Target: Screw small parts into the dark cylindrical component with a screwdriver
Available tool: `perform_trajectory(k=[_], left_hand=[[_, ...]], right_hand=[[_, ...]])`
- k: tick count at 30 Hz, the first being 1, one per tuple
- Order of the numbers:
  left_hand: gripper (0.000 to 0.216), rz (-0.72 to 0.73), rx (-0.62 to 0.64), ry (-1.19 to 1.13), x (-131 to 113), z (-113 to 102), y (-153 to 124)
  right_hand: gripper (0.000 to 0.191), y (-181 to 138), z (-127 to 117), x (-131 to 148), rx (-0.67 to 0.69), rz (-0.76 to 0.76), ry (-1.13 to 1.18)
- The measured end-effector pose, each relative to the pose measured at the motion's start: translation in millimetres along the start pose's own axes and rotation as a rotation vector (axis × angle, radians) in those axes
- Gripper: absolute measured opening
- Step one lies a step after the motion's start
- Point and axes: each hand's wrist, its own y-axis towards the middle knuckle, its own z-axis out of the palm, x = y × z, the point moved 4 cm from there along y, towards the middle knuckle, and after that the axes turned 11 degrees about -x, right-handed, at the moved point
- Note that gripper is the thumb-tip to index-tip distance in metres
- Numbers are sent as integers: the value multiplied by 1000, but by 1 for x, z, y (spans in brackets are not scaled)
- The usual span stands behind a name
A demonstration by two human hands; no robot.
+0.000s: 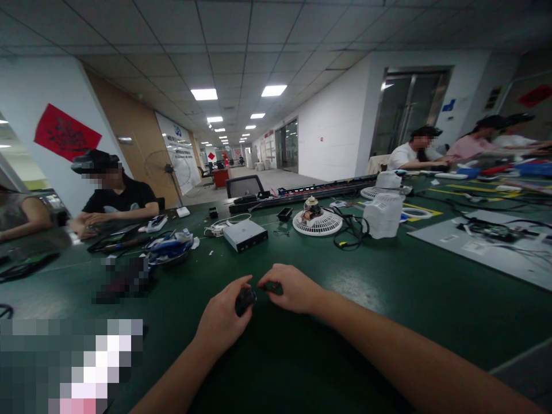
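Observation:
My left hand (223, 317) is closed around a small black object (245, 299) low over the green table (388, 299). My right hand (290, 288) meets it from the right, its fingers curled and pinched at a small dark piece that I cannot name. Both hands touch at the fingertips near the table's front middle. Both forearms reach in from the bottom edge.
Beyond my hands lie a grey drive box (245, 235), a white fan grille with a motor (317, 221), a white fan housing (383, 214) and black cables. A person in black (116, 198) sits at the left; others sit at the far right. A grey mat (487, 241) lies right.

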Motion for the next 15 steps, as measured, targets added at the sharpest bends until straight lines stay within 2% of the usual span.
perform_trajectory(k=[9,15], left_hand=[[63,29,11,-89,-9,-3,-1],[64,27,-68,-164,-11,-6,-1]], right_hand=[[25,-2,-2,6,-8,-63,77],[24,-2,-4,7,-67,-114,125]])
